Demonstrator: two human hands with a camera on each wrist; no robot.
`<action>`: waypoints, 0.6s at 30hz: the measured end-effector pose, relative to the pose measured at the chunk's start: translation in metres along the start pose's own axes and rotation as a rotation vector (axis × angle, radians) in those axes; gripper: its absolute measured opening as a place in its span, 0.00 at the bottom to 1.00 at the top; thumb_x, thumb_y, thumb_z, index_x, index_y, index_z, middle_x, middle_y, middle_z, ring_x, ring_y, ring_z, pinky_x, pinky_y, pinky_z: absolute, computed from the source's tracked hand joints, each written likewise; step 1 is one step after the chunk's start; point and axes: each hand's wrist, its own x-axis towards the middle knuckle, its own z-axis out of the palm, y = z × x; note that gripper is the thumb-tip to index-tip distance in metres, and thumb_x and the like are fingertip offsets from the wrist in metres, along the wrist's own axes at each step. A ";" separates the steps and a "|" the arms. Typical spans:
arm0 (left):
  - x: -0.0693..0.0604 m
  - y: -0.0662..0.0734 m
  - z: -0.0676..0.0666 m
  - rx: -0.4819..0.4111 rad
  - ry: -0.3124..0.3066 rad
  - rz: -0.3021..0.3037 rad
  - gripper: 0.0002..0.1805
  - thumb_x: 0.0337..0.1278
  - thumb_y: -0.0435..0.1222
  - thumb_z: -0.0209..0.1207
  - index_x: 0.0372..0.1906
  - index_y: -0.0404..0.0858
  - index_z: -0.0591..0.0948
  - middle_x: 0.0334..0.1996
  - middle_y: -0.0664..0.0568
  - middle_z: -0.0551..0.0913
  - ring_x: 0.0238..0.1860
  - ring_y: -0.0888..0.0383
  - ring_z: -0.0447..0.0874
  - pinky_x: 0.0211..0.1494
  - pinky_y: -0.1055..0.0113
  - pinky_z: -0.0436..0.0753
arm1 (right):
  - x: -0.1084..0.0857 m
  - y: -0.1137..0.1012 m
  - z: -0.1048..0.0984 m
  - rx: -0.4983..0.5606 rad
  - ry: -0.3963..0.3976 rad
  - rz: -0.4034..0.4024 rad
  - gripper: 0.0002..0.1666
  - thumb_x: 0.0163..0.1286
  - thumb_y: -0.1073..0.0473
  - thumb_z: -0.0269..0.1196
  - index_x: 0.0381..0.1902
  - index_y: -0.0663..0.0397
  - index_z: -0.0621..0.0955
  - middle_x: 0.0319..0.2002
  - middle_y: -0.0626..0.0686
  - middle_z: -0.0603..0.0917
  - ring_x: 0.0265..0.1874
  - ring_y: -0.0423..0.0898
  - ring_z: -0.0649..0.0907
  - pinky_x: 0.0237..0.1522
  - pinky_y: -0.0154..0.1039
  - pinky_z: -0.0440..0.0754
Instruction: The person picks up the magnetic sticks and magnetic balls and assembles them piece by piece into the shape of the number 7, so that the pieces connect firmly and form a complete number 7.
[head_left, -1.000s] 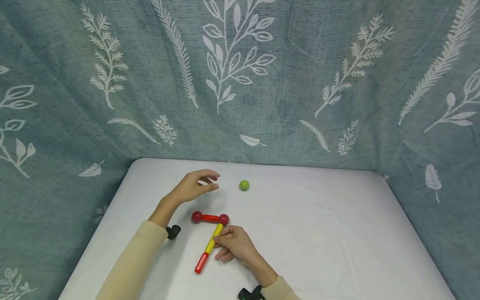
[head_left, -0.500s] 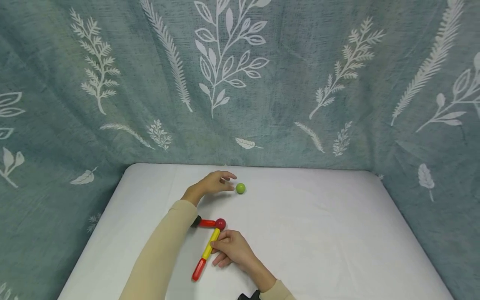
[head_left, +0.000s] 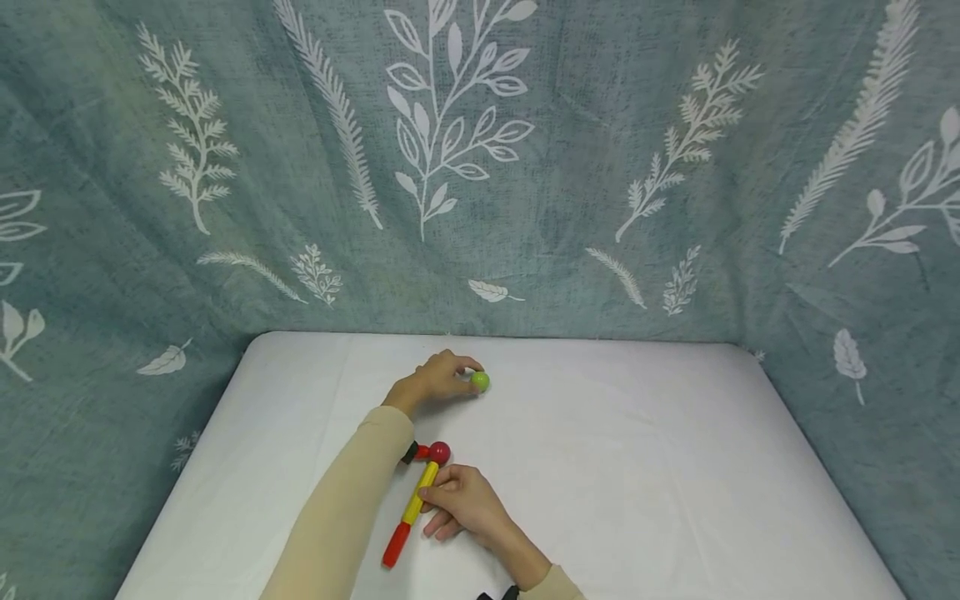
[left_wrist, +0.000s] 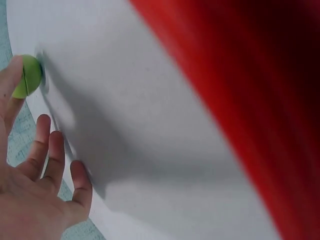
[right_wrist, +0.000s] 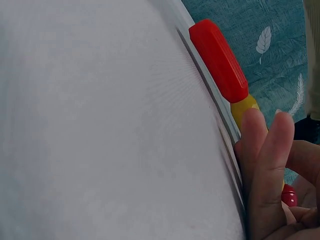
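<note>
At the back of the table, my left hand [head_left: 437, 377] pinches a small green ball [head_left: 481, 382] between thumb and forefinger. In the left wrist view the ball [left_wrist: 32, 75] shows a seam, and the other fingers are spread apart from it. My right hand [head_left: 472, 504] pinches a yellow rod [head_left: 421, 495] nearer the front. A red rod [head_left: 396, 546] continues from its lower end, and a dark red ball [head_left: 439, 452] sits at its upper end. From that ball a second red rod [head_left: 422, 452] runs left, mostly hidden behind the left wrist.
The white table [head_left: 637, 467] has a green-blue leaf-patterned cloth [head_left: 562, 208] behind it. A black wrist device [head_left: 409, 453] on the left arm overlaps the second red rod. A blurred red surface [left_wrist: 215, 100] fills the right of the left wrist view, very close.
My left hand has reached right to the green ball and taken hold of it. Its arm now covers the left dark red ball. The right hand keeps its hold on the yellow rod.
</note>
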 end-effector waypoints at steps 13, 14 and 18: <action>-0.016 0.015 -0.014 -0.053 0.097 0.058 0.21 0.62 0.45 0.67 0.59 0.48 0.83 0.47 0.50 0.81 0.50 0.53 0.77 0.53 0.56 0.76 | -0.001 0.000 -0.001 0.007 0.009 -0.004 0.14 0.69 0.61 0.67 0.43 0.67 0.76 0.32 0.63 0.87 0.19 0.49 0.87 0.17 0.35 0.81; -0.021 0.017 -0.017 -0.057 0.102 0.065 0.21 0.62 0.46 0.67 0.59 0.47 0.83 0.46 0.50 0.81 0.50 0.53 0.77 0.53 0.56 0.76 | -0.001 0.000 -0.001 0.006 0.010 -0.004 0.14 0.69 0.61 0.67 0.43 0.67 0.76 0.32 0.63 0.87 0.19 0.49 0.87 0.17 0.35 0.82; -0.047 0.027 -0.029 -0.077 0.149 0.098 0.21 0.62 0.47 0.67 0.58 0.45 0.83 0.45 0.53 0.81 0.49 0.54 0.77 0.53 0.57 0.77 | 0.000 0.000 -0.001 -0.003 0.017 0.005 0.14 0.68 0.61 0.67 0.42 0.66 0.76 0.31 0.62 0.87 0.19 0.49 0.87 0.18 0.35 0.82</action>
